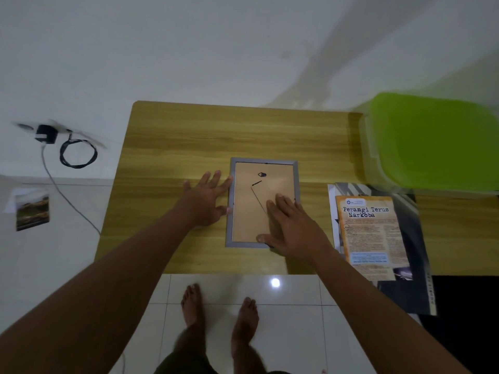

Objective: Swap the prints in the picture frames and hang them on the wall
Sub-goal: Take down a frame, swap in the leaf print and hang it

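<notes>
A grey picture frame [229, 225] lies face down on the wooden table [189, 139], its brown backing board with a black hanger and stand facing up. My left hand [206, 202] lies flat on the table, fingers spread, fingertips and thumb touching the frame's left edge. My right hand [289, 228] presses flat on the lower right of the backing board, thumb near the bottom edge. An orange print [370, 236] titled "Perangi Terus Narkoba" lies on a dark plastic sleeve [413, 279] to the right of the frame.
A green-lidded plastic box [437, 141] stands at the table's back right. A black adapter with coiled cable [78, 152] hangs on the white wall at left. A small landscape photo [32, 211] is further left. My bare feet stand on the tiled floor [291, 314].
</notes>
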